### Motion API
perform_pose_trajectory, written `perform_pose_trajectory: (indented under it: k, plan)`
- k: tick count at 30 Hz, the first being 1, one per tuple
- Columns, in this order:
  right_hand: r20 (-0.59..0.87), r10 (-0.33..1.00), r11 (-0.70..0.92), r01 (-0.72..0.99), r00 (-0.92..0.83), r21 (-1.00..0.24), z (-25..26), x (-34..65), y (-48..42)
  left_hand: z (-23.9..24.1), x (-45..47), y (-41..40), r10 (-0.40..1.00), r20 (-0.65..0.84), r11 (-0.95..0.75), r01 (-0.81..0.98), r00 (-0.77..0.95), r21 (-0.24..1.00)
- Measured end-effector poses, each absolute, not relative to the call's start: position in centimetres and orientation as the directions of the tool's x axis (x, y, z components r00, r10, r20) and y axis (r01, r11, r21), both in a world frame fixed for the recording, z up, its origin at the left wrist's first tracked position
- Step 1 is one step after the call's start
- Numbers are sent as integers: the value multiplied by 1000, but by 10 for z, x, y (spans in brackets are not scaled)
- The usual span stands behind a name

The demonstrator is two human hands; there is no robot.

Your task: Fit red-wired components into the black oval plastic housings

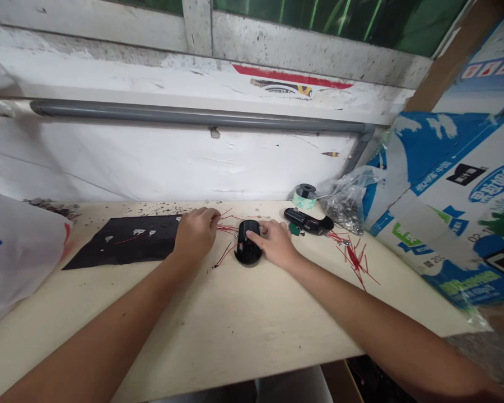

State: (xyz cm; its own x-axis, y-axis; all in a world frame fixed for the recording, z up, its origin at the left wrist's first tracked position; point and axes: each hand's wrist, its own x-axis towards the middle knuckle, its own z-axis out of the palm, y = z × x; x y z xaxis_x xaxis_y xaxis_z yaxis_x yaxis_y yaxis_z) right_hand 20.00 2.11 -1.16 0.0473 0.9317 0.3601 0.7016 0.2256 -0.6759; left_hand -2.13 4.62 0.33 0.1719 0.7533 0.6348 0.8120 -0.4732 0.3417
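Note:
My right hand [275,243] rests on a black oval plastic shell [248,252], possibly a computer mouse casing, with its index finger across the top. My left hand [196,234] lies just left of the shell, fingers curled towards thin red wires [227,228]. Whether those fingers pinch anything is hidden. Beyond my right hand lies a longer black plastic housing [307,221] with a small green circuit board [294,229] beside it. A loose heap of red wires [353,257] spreads to the right.
The pale wooden workbench [235,319] carries a black mat [121,242] with small white pieces, a tape roll [304,196], and a plastic bag of small metal parts [344,207]. A printed cardboard box [445,207] and white bag [12,252] flank it.

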Motion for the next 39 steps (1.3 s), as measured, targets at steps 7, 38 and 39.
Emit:
perform_pose_trajectory:
  k: [7,38,39]
  plan:
    - [413,904,263,625,107,-735,-13,201,21,7,-8,37,719,693,-602,543,49,586]
    - [686,717,685,314,-128,-657,-1,194,6,13,13,15,612,735,-782,360,290,509]
    - [690,710,689,337,-139,-642,0,194,5,13,13,15,604,743,-788,352,288,505]
